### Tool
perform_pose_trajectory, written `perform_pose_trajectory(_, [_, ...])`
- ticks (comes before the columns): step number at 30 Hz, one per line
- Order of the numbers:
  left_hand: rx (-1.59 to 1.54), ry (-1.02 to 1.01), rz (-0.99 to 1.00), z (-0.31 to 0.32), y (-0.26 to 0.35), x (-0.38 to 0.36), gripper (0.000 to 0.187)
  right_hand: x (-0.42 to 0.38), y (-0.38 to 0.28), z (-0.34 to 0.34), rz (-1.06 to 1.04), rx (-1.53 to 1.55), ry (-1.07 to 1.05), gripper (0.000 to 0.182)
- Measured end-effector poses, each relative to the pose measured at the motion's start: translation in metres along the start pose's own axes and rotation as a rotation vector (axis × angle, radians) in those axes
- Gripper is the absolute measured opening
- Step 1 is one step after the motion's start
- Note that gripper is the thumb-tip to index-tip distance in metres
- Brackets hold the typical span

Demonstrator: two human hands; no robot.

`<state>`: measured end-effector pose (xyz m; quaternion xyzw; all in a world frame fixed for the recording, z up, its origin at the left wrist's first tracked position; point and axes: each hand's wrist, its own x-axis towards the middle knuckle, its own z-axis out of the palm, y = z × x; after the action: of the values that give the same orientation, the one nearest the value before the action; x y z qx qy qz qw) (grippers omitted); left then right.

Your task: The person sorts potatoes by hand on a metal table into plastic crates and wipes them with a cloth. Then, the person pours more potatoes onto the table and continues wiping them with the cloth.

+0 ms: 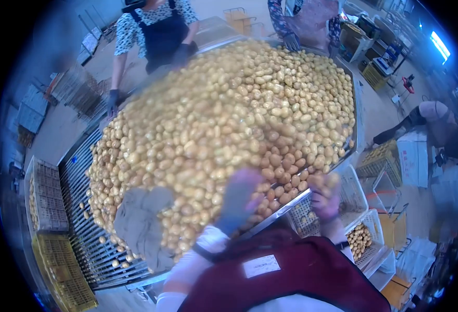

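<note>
A large heap of small, round, yellow-brown produce like potatoes (203,125) covers a metal-rimmed table. My left hand (242,195), in a grey glove with pinkish fingers, is over the near edge of the heap; motion blur hides how its fingers lie. At the table's right edge my right hand (325,197) is closed around several potatoes, above a white crate (353,190). Browner potatoes (283,166) lie between my two hands. A grey cloth (143,223) rests on the heap to the left.
Slatted metal bars (91,249) form the table's left part. Crates (49,195) and a yellow crate (65,270) stand beside it. A crate of potatoes (361,239) is at the lower right. Two people (158,31) stand across the table, their gloved hands at its rim.
</note>
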<state>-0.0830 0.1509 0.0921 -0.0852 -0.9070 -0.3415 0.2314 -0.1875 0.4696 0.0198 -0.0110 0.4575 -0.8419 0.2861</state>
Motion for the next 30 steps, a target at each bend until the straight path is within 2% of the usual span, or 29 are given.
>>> perform_pose_trajectory(1, [0.149, -0.042, -0.035, 0.002, -0.031, -0.008, 0.041, -0.027, -0.012, -0.016, -0.066, 0.244, -0.042, 0.028])
perform_pose_trajectory(3, [0.310, 0.004, -0.099, -0.011, -0.075, -0.019, 0.039, -0.082, -0.036, -0.046, -0.162, 0.759, -0.175, 0.024])
perform_pose_trajectory(4, [0.323, 0.095, -0.131, -0.019, -0.086, -0.021, 0.040, -0.118, -0.034, -0.068, -0.365, 0.630, 0.032, 0.027])
perform_pose_trajectory(5, [0.336, 0.041, -0.129, -0.027, -0.091, -0.018, 0.038, -0.155, -0.032, -0.090, -0.526, 0.469, 0.276, 0.030])
perform_pose_trajectory(7, [0.363, -0.064, -0.124, -0.039, -0.094, -0.008, 0.036, -0.231, -0.020, -0.167, -0.625, 0.483, 0.237, 0.031])
perform_pose_trajectory(8, [0.388, -0.140, -0.121, -0.035, -0.098, -0.006, 0.037, -0.257, -0.007, -0.214, -0.609, 0.612, 0.038, 0.031])
perform_pose_trajectory(10, [0.433, -0.291, -0.107, -0.021, -0.104, -0.001, 0.040, -0.252, 0.025, -0.272, -0.565, 0.493, 0.415, 0.039])
perform_pose_trajectory(13, [0.565, -0.357, -0.124, -0.004, -0.101, 0.010, 0.049, -0.242, 0.059, -0.317, -0.485, 0.290, 0.973, 0.057])
perform_pose_trajectory(14, [0.579, -0.367, -0.130, -0.002, -0.101, 0.013, 0.051, -0.212, 0.065, -0.293, -0.485, -0.642, 1.132, 0.048])
perform_pose_trajectory(15, [0.596, -0.379, -0.138, -0.001, -0.100, 0.016, 0.052, -0.142, 0.056, -0.217, -0.406, -0.916, 1.022, 0.040])
perform_pose_trajectory(16, [0.614, -0.390, -0.148, -0.001, -0.099, 0.018, 0.053, -0.061, 0.035, -0.115, -0.365, -1.180, 0.903, 0.032])
perform_pose_trajectory(17, [0.613, -0.397, -0.149, -0.001, -0.098, 0.018, 0.051, -0.024, 0.060, -0.100, -0.282, -0.806, 0.828, 0.035])
perform_pose_trajectory(18, [0.615, -0.401, -0.149, -0.002, -0.097, 0.018, 0.050, 0.016, 0.021, 0.012, -0.397, -1.159, 0.408, 0.027])
perform_pose_trajectory(20, [0.628, -0.370, -0.137, -0.001, -0.101, 0.014, 0.047, 0.066, 0.062, 0.050, -0.256, -1.050, -0.050, 0.032])
perform_pose_trajectory(22, [0.645, -0.302, -0.117, 0.009, -0.114, 0.002, 0.044, 0.105, 0.074, 0.108, -0.463, -1.474, -0.250, 0.035])
perform_pose_trajectory(25, [0.521, -0.278, -0.195, 0.011, -0.109, 0.001, 0.047, 0.136, 0.074, 0.140, -0.383, -1.655, -0.317, 0.039])
perform_pose_trajectory(28, [0.500, -0.144, -0.165, 0.008, -0.105, -0.005, 0.049, 0.137, 0.080, 0.132, -0.541, -1.798, -0.321, 0.039])
perform_pose_trajectory(30, [0.362, -0.056, -0.145, 0.001, -0.097, -0.006, 0.051, 0.142, 0.079, 0.125, -0.633, -1.804, -0.327, 0.036])
